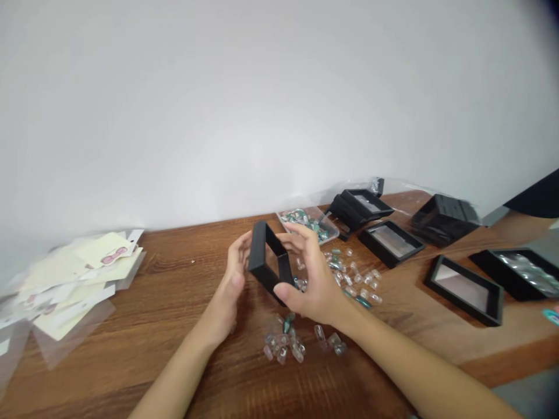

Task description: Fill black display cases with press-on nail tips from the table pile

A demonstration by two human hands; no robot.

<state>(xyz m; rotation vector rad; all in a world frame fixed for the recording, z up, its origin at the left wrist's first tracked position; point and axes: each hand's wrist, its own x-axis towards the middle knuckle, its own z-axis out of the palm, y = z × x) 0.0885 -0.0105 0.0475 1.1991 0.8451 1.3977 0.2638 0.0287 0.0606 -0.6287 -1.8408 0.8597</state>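
Both hands hold a black square frame box (pixel 267 260) tilted on edge above the wooden table (pixel 174 326). My left hand (pixel 231 285) presses its left side with curled fingers. My right hand (pixel 311 279) wraps its right side, thumb on the lower corner. Under and around the hands lie several small clear and green press-on nails (pixel 288 343), with more scattered to the right (pixel 356 278).
A clear tray of nails (pixel 309 223) stands behind the hands. Several black frame boxes lie at right (pixel 391 241) (pixel 463 288) (pixel 443 218) (pixel 360 206). A pile of cream cards in clear sleeves (pixel 70 279) sits at left. A white wall runs behind the table.
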